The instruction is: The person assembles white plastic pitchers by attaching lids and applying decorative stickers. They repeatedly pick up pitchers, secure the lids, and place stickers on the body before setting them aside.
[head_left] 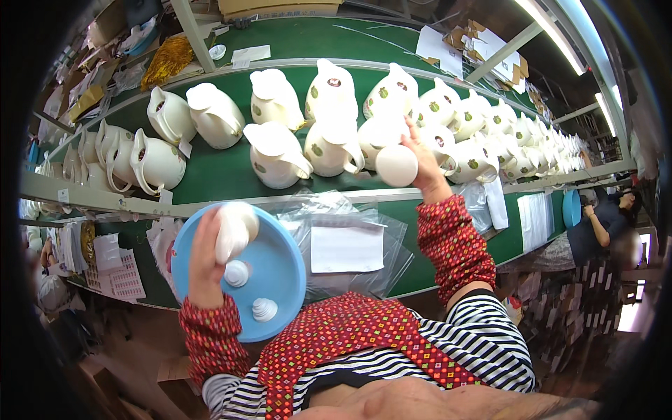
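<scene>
At the left, my left hand (205,257) is closed around a smooth white rounded piece (236,227) over a blue basin (288,308). Inside the basin lie two small white stepped, cone-like pieces (264,309). Farther right, my right hand (425,162) reaches up to the shelf and grips a white round-ended piece (397,166), whose flat disc faces me. It overlaps a cream jug (381,136) behind it, so I cannot see whether the two are joined. Around it stand rows of cream jugs (330,145) with green and brown printed motifs, spouts and handles.
A raised green shelf (220,164) with a metal edge carries the jugs. On the lower bench lie clear plastic bags (329,210) and a white paper sheet (347,248). Cardboard scraps (483,45) lie on the back ledge. Another person (605,224) is at the far right.
</scene>
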Demonstrator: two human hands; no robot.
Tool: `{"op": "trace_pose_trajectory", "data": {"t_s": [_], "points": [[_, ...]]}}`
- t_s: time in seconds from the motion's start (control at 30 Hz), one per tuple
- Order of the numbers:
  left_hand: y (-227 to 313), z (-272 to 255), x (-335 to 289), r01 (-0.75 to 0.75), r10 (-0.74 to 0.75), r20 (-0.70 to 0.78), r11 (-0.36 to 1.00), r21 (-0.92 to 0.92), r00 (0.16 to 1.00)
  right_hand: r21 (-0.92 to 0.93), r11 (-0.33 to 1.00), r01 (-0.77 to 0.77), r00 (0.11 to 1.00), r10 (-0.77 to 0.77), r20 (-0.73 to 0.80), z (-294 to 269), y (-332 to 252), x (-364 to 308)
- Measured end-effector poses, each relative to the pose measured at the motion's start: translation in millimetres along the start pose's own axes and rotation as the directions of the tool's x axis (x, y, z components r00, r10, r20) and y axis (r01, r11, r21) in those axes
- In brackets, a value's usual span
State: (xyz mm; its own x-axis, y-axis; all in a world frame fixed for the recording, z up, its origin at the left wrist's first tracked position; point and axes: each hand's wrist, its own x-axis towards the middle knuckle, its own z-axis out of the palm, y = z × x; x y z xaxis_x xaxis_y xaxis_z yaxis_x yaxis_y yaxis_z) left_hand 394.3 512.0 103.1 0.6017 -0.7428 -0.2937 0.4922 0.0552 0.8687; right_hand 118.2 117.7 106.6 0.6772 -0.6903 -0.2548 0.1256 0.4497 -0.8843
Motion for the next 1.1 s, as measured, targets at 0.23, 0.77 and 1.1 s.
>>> {"op": "trace_pose_trajectory", "data": {"t_s": [0.23, 0.77, 1.1], "points": [[38, 206, 212, 0.056, -0.074, 0.272, 0.996, 0.073, 0.959, -0.451, 0.871, 0.195, 0.981, -0.180, 0.075, -85, -20, 58], [33, 261, 379, 0.030, -0.208, 0.144, 0.659, 0.752, 0.968, 0.050, 0.978, 0.204, 0.956, -0.188, -0.223, -152, -86, 33], [-46, 415, 359, -0.529, 0.422, 0.366, 0.384, 0.757, 0.829, -0.804, 0.476, 0.357, 0.767, -0.640, -0.038, -206, -38, 48]]}}
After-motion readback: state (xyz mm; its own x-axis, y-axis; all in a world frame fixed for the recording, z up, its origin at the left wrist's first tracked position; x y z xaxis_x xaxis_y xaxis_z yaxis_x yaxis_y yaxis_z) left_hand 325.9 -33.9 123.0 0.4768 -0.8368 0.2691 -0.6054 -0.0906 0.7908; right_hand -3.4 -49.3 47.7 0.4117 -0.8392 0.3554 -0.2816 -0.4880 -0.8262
